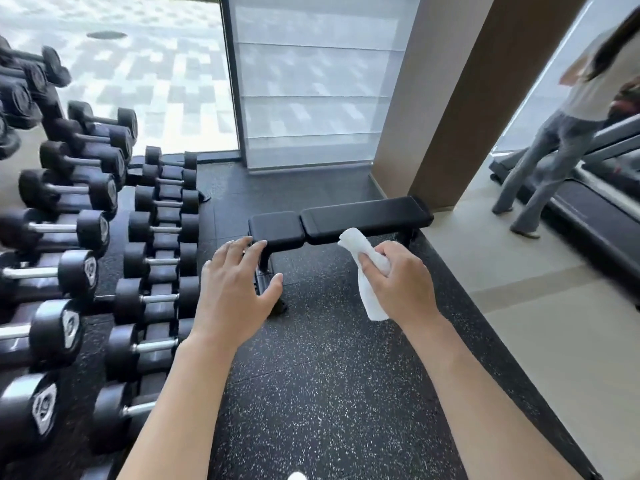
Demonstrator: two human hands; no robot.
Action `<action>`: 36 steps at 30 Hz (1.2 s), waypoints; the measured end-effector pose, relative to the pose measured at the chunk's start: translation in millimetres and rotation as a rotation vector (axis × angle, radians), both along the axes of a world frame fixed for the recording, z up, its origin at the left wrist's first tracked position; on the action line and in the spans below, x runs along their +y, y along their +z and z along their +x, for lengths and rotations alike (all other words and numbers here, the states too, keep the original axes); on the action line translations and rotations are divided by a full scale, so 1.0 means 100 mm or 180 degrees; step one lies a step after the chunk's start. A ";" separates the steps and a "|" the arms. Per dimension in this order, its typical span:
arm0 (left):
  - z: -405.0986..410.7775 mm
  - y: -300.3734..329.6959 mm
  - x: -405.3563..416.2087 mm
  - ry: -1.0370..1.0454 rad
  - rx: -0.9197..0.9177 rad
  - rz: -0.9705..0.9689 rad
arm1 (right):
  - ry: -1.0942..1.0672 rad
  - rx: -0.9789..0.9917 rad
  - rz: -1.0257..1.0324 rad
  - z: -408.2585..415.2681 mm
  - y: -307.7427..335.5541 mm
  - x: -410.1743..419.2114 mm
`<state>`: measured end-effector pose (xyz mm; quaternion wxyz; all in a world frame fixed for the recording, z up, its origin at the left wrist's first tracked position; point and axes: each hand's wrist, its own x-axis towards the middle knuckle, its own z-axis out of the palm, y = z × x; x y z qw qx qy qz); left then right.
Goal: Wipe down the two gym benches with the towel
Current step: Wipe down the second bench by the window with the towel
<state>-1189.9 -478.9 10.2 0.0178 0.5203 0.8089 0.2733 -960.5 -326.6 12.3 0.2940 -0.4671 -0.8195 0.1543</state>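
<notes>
right hand grips the white towel, fingers curled round its middle so both ends stick out, one up toward the bench, one hanging down below the wrist. bunched like that probably to keep a wad ready for wiping. left hand holds nothing, fingers spread and straight, thumb out to the side, palm down, held out in front of the bench's near end; whether the fingertips touch the frame cannot be told, looks like they are just short of it.

black gym bench stands ahead on the speckled rubber floor, two pads: a short seat pad on the left, a long pad on the right. towel is apart from the pads, not yet on either one. only one bench in view; the second is not seen here, so wiping seems not started on this one.

containers: the dumbbell rack on the left holds rows of black dumbbells in cradles, tiered. another person stands on a treadmill far right.
</notes>
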 end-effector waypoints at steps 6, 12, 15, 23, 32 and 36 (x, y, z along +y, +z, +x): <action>-0.52 0.06 0.16 0.0021 -0.0058 0.0023 | 0.0065 -0.0107 0.0030 -0.47 0.03 0.24; -0.99 -0.01 0.26 0.0125 -0.0061 -0.0044 | 0.0088 -0.0122 -0.0106 -0.92 -0.16 0.48; -1.27 -0.03 0.37 0.0179 -0.0014 -0.0027 | 0.0139 -0.0127 -0.0197 -1.17 -0.25 0.62; -2.26 -0.09 0.90 0.0276 0.0095 -0.0032 | 0.0172 -0.0047 -0.0332 -2.16 -0.48 1.27; -3.28 -0.11 1.45 0.0228 0.0067 -0.0212 | 0.0107 -0.0030 -0.0368 -3.18 -0.57 1.87; -3.57 -0.07 1.68 0.0182 0.0043 -0.0268 | 0.0100 -0.0019 -0.0347 -3.47 -0.52 2.07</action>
